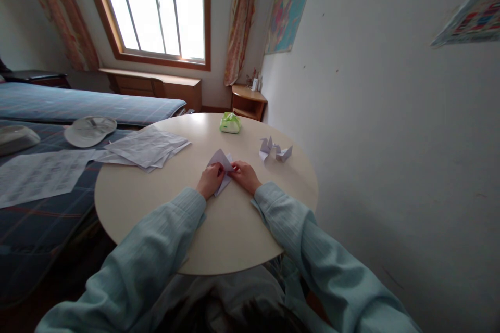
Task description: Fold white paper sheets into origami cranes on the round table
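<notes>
Two paper figures [266, 149] at right look finished, while left hand [211, 179] and right hand [246, 177] pinch a seemingly half-folded sheet [220, 157].

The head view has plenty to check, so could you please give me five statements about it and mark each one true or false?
1. The left hand and right hand both touch the folded paper. True.
2. The green packet sits nearer the person than the hands. False: the green packet is beyond them.
3. Two paper figures are on the table. True.
4. The white cap rests on the table. False: the white cap is on the bed.
5. The window has curtains. True.
</notes>
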Tool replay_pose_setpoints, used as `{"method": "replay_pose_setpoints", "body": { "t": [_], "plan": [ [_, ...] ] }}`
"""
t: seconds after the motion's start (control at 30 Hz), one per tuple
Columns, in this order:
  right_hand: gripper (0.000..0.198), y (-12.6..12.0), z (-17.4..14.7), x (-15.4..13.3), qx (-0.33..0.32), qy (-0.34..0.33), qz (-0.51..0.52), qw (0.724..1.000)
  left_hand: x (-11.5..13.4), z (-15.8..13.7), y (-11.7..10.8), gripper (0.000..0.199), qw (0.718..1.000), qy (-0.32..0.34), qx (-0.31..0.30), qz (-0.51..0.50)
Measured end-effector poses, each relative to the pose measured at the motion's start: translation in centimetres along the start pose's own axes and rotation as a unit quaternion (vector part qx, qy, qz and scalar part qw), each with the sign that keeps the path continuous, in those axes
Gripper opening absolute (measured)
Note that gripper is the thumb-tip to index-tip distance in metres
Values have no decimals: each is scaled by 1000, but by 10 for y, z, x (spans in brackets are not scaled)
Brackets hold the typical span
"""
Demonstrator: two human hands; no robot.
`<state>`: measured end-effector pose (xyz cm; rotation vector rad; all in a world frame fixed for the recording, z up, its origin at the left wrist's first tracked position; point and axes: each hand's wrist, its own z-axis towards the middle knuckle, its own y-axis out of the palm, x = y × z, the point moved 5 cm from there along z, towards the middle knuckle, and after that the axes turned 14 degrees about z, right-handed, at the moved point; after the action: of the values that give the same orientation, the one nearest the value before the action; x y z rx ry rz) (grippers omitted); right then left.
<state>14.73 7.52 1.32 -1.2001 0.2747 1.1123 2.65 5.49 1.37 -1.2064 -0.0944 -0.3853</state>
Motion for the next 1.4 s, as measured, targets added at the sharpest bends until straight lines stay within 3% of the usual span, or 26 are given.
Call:
{"method": "replay_pose_setpoints", "body": {
  "t": [0.43, 0.77, 1.4],
  "plan": [
    [6, -2, -1, -2, -2, 13, -20, 1000, -3, 1, 2, 9, 999, 5, 3, -33],
    [8, -5, -2, 1, 17, 26, -27, 999, -1, -3, 5, 23, 995, 22, -7, -93],
    [9, -7, -2, 3, 21, 54, -16, 998, 1, -4, 4, 10, 998, 41, -12, -50]
  ]
}}
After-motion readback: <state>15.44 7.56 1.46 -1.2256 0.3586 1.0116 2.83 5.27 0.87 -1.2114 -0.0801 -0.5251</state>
